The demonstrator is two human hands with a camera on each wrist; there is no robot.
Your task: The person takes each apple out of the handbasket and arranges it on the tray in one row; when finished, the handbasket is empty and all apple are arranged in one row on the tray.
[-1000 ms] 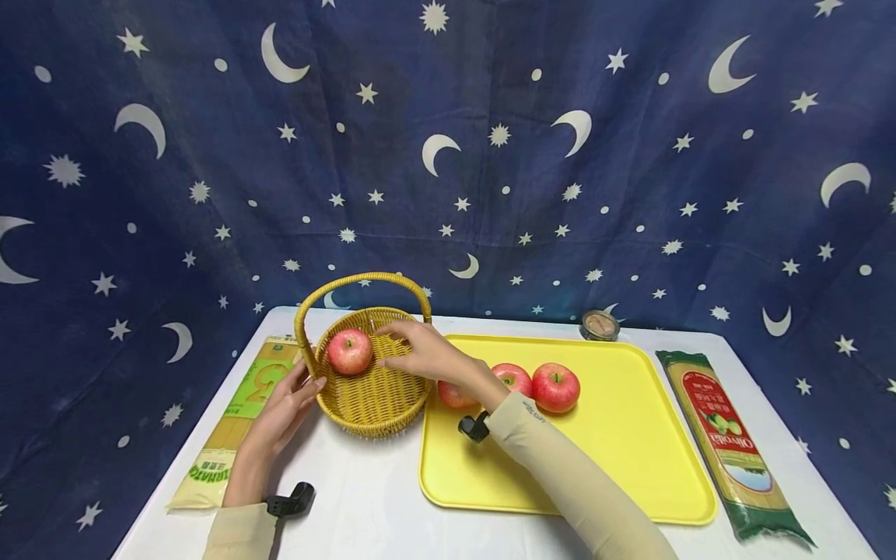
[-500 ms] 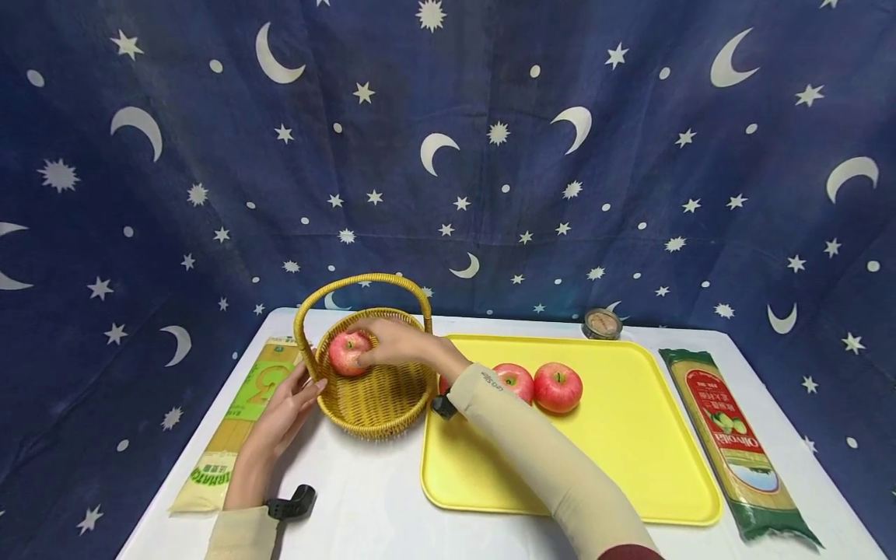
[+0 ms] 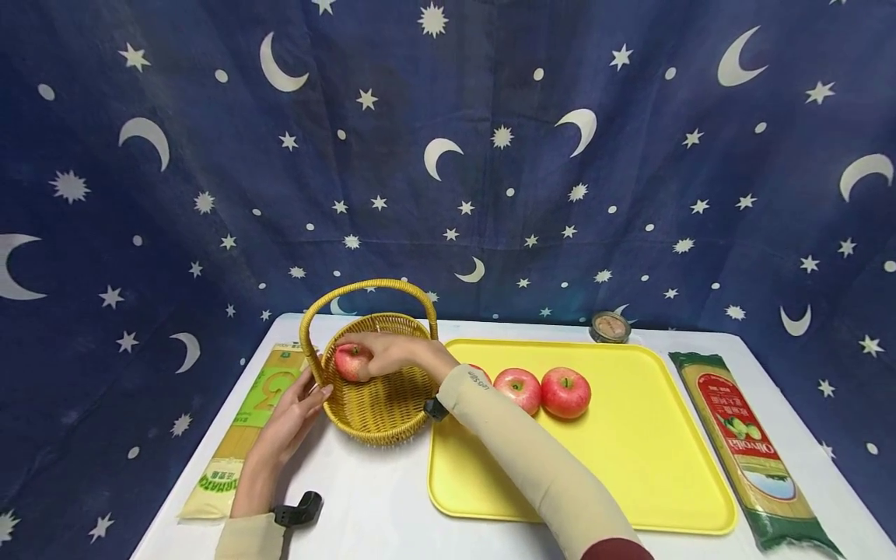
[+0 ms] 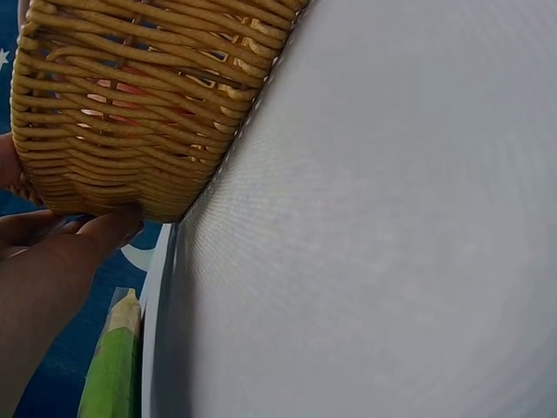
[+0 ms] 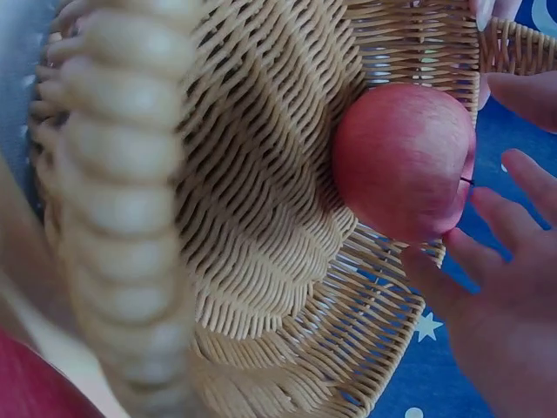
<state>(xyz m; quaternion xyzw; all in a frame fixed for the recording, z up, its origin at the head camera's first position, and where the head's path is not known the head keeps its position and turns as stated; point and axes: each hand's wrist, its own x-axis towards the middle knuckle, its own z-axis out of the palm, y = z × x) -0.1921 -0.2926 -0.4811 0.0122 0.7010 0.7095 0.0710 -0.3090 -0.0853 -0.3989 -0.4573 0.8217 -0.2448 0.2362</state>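
Observation:
A woven yellow-brown basket (image 3: 374,408) with an arched handle (image 3: 367,283) stands on the left part of the table. My left hand (image 3: 283,424) holds its left side, the thumb by the foot of the handle and the other fingers against the outer wall, as the left wrist view shows from below. Inside the basket, against its left wall, sits a red apple (image 5: 400,161). My right hand (image 3: 392,350) reaches in from the right and grips this apple, fingers over its top and thumb on its near side. Part of the apple is hidden by the hand.
Right of the basket lies a yellow tray (image 3: 630,467) with red apples (image 3: 565,393), one mostly behind my right sleeve. A green-labelled noodle pack (image 3: 241,435) lies at left, another noodle pack (image 3: 752,451) at right. A small round tin (image 3: 610,327) stands at the back.
My right hand has moved left and down from the middle of the basket and taken hold of the apple. The left hand stays on the basket.

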